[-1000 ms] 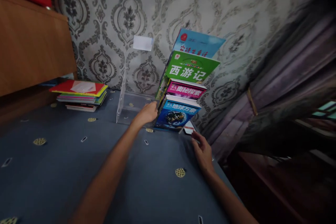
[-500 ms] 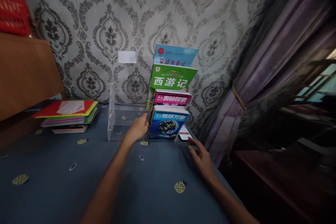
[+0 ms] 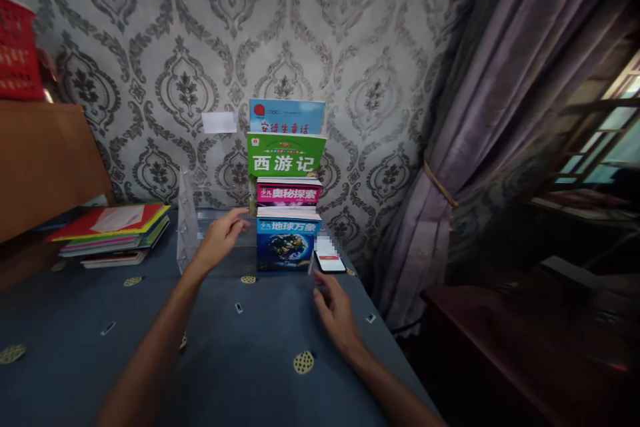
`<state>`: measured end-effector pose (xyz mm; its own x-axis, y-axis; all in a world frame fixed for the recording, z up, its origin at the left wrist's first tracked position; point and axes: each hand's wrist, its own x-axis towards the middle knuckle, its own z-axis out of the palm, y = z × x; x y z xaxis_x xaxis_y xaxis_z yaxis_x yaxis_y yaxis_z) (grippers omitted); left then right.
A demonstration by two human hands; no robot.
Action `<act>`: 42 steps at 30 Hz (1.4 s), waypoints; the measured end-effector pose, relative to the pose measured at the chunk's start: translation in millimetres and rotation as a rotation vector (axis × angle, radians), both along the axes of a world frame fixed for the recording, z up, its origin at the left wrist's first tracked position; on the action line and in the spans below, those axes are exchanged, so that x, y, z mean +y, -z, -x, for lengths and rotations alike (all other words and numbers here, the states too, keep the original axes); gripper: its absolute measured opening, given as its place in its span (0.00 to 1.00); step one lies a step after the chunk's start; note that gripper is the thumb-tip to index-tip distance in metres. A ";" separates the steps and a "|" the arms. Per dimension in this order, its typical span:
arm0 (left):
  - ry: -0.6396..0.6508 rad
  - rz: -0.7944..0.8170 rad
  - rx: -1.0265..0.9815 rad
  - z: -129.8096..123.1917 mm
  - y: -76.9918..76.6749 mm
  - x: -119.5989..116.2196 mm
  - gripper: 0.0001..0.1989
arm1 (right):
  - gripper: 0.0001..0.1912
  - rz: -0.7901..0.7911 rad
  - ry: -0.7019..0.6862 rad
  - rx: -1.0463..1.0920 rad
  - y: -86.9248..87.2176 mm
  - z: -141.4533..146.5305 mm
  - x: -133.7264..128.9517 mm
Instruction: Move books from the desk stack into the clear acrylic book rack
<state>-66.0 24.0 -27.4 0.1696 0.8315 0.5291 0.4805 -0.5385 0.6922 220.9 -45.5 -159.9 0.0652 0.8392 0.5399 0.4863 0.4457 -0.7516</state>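
Observation:
A clear tiered rack (image 3: 187, 223) stands against the wall, its right part filled with upright books. From back to front these are a light blue book (image 3: 287, 117), a green book (image 3: 287, 157), a magenta book (image 3: 290, 193) and a dark blue book with a globe (image 3: 286, 247). My left hand (image 3: 223, 237) is left of the books, in front of the rack's bare tiers, fingers apart and holding nothing. My right hand (image 3: 337, 313) hovers open near the rack's lower right corner, just below a phone (image 3: 330, 261) lying on the table.
A stack of books and folders (image 3: 115, 230) lies on the blue patterned tablecloth (image 3: 210, 360) at the left. Beyond it are a wooden cabinet (image 3: 45, 160) and a red basket (image 3: 20, 50). A purple curtain (image 3: 425, 233) hangs at the right.
The view has turned to the right, so the scene sits further left. My left hand has moved up and slightly away from the books' lower left edge. The books look unmoved in the rack.

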 end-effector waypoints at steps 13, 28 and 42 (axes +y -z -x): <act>0.041 0.025 0.055 9.2 -0.5 7.3 0.18 | 0.22 0.086 0.024 0.056 12.8 1.4 18.9; -0.330 -0.029 -0.073 105.9 -18.7 -0.9 0.17 | 0.20 0.155 -0.002 -0.096 2.5 -4.2 15.3; -1.011 0.436 0.756 233.9 16.3 39.2 0.31 | 0.17 0.172 -0.004 -0.118 -8.4 2.7 11.4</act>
